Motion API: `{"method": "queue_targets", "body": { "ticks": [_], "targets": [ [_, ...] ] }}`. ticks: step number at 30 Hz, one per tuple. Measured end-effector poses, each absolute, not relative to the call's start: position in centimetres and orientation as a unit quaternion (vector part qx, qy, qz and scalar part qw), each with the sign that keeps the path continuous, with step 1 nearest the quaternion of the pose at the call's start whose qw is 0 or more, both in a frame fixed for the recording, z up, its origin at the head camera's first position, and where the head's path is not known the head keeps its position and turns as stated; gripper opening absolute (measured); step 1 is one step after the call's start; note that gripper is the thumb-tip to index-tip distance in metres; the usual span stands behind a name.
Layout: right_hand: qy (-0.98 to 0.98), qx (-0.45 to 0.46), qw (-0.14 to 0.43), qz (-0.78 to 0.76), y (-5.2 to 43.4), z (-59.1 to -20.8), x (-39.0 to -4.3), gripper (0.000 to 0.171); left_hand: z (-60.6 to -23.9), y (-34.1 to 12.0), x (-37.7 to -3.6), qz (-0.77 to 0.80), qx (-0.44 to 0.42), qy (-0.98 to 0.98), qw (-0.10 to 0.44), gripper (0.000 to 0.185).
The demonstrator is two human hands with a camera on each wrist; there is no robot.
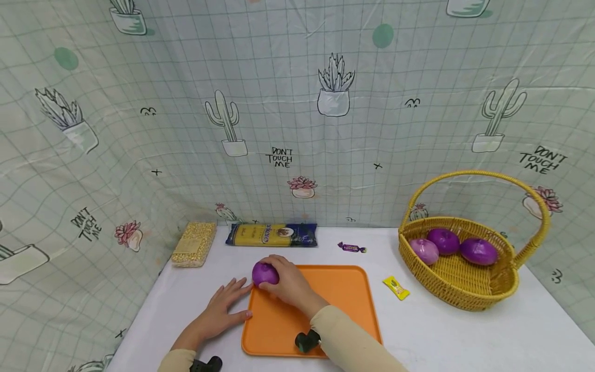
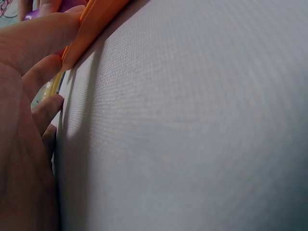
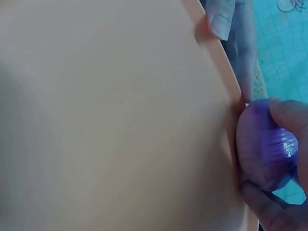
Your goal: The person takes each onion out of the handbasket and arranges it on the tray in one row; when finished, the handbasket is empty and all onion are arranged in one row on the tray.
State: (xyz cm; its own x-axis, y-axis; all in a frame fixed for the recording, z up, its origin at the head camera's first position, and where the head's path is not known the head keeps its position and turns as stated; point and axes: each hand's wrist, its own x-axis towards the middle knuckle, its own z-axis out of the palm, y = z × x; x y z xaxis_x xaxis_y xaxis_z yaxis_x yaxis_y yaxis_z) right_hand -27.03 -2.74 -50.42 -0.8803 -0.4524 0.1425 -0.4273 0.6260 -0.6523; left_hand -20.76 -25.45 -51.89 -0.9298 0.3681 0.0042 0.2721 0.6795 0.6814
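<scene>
My right hand (image 1: pixel 294 285) grips a glossy purple onion (image 1: pixel 264 274) at the far left corner of an orange tray (image 1: pixel 341 297). In the right wrist view the onion (image 3: pixel 262 144) lies against the tray's rim (image 3: pixel 225 72), with thumb and fingers curled round it. My left hand (image 1: pixel 222 309) is spread beside the tray's left edge, fingers extended and thumb tip at the rim. The left wrist view shows that hand (image 2: pixel 29 96) low over the white cloth, its thumb and index finger at the tray's orange side (image 2: pixel 94 29).
A yellow wicker basket (image 1: pixel 453 222) with a tall handle holds several purple onions at the right. Between it and the tray lies a yellow candy (image 1: pixel 396 288). Farther back are a purple-wrapped candy (image 1: pixel 351 248), a blue-and-yellow pasta packet (image 1: pixel 271 235) and a bag of yellow kernels (image 1: pixel 194 244).
</scene>
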Motion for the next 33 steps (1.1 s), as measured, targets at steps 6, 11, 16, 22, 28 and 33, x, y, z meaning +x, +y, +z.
{"method": "queue_targets", "body": {
  "ticks": [6, 11, 16, 22, 28, 33],
  "targets": [
    [0.898, -0.232, 0.025, -0.374, -2.7, -50.5, -27.1, 0.055, -52.3, -25.4, -20.8, 0.369, 0.167, 0.912, 0.06, 0.07],
    [0.898, -0.231, 0.026, -0.374, -2.6, -50.7, -27.2, 0.061, -52.0, -25.5, -20.8, 0.367, 0.171, 0.912, 0.06, 0.069],
    [0.897, -0.231, 0.023, -0.376, -2.6, -51.0, -27.1, 0.072, -51.9, -25.6, -20.9, 0.36, 0.176, 0.914, 0.072, 0.069],
    [0.897, -0.213, 0.036, -0.386, -2.4, -51.1, -27.0, 0.085, -52.2, -25.4, -21.0, 0.362, 0.174, 0.913, 0.072, 0.069],
    [0.896, -0.216, 0.043, -0.386, -2.2, -51.0, -27.0, 0.094, -52.3, -25.5, -21.1, 0.361, 0.172, 0.913, 0.079, 0.07],
    [0.895, -0.213, 0.041, -0.39, -1.7, -51.1, -26.9, 0.099, -52.4, -25.6, -21.1, 0.36, 0.17, 0.914, 0.082, 0.07]
  ]
}}
